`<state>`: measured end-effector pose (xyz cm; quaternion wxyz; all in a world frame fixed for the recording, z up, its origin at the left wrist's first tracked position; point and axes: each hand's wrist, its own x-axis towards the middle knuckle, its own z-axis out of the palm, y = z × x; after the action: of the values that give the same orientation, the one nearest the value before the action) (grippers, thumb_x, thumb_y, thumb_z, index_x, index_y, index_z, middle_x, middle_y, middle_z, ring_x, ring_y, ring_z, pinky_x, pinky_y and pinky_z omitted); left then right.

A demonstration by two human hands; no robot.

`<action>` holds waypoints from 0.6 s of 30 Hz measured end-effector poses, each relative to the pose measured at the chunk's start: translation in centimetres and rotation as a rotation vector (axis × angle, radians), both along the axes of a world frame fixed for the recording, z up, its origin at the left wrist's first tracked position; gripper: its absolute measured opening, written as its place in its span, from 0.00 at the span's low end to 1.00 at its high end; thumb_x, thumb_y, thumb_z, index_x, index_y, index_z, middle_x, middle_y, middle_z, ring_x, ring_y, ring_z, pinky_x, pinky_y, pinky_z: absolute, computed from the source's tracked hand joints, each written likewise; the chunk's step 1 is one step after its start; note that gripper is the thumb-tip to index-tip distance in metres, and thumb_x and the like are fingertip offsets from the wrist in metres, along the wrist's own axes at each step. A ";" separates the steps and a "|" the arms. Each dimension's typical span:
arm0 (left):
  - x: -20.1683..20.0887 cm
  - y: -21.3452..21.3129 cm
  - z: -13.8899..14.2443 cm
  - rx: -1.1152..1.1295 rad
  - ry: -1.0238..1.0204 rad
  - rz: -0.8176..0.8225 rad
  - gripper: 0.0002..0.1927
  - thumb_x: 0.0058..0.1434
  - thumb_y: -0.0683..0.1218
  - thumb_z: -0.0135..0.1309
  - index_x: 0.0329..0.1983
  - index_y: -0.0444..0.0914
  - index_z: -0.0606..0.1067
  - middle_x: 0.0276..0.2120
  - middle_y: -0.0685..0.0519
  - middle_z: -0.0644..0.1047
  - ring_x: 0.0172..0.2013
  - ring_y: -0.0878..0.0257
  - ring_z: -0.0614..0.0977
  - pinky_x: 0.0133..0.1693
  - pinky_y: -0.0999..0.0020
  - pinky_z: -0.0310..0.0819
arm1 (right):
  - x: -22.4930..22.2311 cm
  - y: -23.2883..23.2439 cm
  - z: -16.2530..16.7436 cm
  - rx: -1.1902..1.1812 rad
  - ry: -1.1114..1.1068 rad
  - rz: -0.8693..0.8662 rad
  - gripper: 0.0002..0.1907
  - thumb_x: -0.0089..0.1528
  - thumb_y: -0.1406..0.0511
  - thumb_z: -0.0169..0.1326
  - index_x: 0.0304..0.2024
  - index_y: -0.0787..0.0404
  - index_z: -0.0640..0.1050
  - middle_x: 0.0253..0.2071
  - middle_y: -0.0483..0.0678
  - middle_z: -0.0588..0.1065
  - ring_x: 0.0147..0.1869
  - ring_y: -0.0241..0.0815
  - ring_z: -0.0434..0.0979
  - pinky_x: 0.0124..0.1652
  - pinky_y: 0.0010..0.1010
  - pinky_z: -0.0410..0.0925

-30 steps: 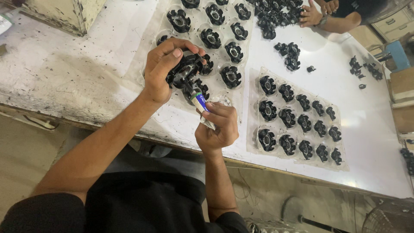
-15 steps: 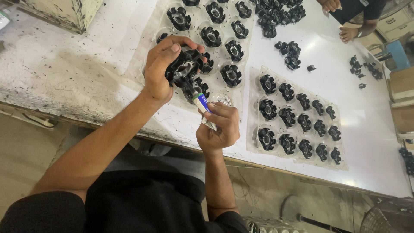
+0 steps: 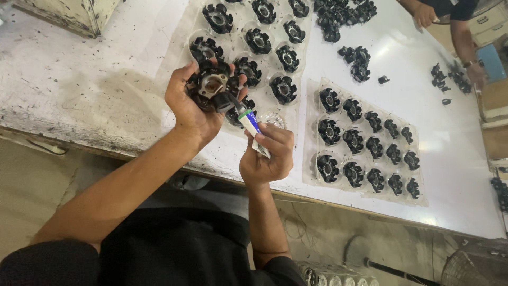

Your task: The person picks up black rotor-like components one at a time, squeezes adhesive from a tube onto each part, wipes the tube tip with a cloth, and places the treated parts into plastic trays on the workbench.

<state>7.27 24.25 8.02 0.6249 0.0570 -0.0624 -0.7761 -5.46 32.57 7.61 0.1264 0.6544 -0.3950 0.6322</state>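
My left hand (image 3: 191, 108) holds a black round moulded part (image 3: 210, 88) with a grey square centre, raised above the table and turned toward me. My right hand (image 3: 267, 155) grips a small white tube with a blue and green band (image 3: 250, 123). The tube's dark tip touches the lower right side of the black part. Under both hands lies a clear plastic tray (image 3: 186, 29) with several similar black parts seated in its round pockets.
A second clear tray (image 3: 312, 179) of black parts lies to the right on the white table (image 3: 95, 90). Loose black parts (image 3: 355, 58) are heaped further back. Another person's hands (image 3: 423, 15) work at the far right corner. A fan (image 3: 473, 267) stands on the floor.
My left hand has turned the black part so its grey centre faces me. The tube in my right hand stays against its edge. The other person's hands have shifted at the far corner.
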 end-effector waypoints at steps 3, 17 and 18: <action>-0.1 0.6 -0.2 0.041 0.009 -0.023 0.20 0.59 0.58 0.52 0.44 0.39 0.74 0.41 0.44 0.79 0.46 0.43 0.83 0.51 0.45 0.79 | 0.1 -0.2 -0.3 0.026 -0.014 0.031 0.17 0.55 0.83 0.62 0.39 0.63 0.73 0.41 0.52 0.77 0.46 0.48 0.80 0.49 0.39 0.77; -0.4 0.4 -0.6 0.133 0.070 -0.124 0.21 0.58 0.59 0.52 0.41 0.38 0.75 0.42 0.43 0.79 0.49 0.42 0.82 0.53 0.47 0.78 | -0.8 -0.3 -1.3 0.018 -0.006 0.021 0.16 0.54 0.83 0.61 0.37 0.64 0.73 0.40 0.52 0.76 0.43 0.48 0.78 0.45 0.40 0.78; -0.5 0.5 -0.7 0.134 0.079 -0.130 0.21 0.58 0.59 0.52 0.41 0.38 0.75 0.43 0.43 0.79 0.49 0.42 0.82 0.53 0.48 0.78 | -0.8 -0.3 -1.3 0.023 -0.006 0.022 0.16 0.54 0.83 0.61 0.37 0.63 0.73 0.40 0.52 0.76 0.43 0.48 0.78 0.45 0.40 0.78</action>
<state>6.78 24.70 7.35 0.5700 0.0637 0.0108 -0.8191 -6.28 32.31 6.36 0.1108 0.6582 -0.3957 0.6308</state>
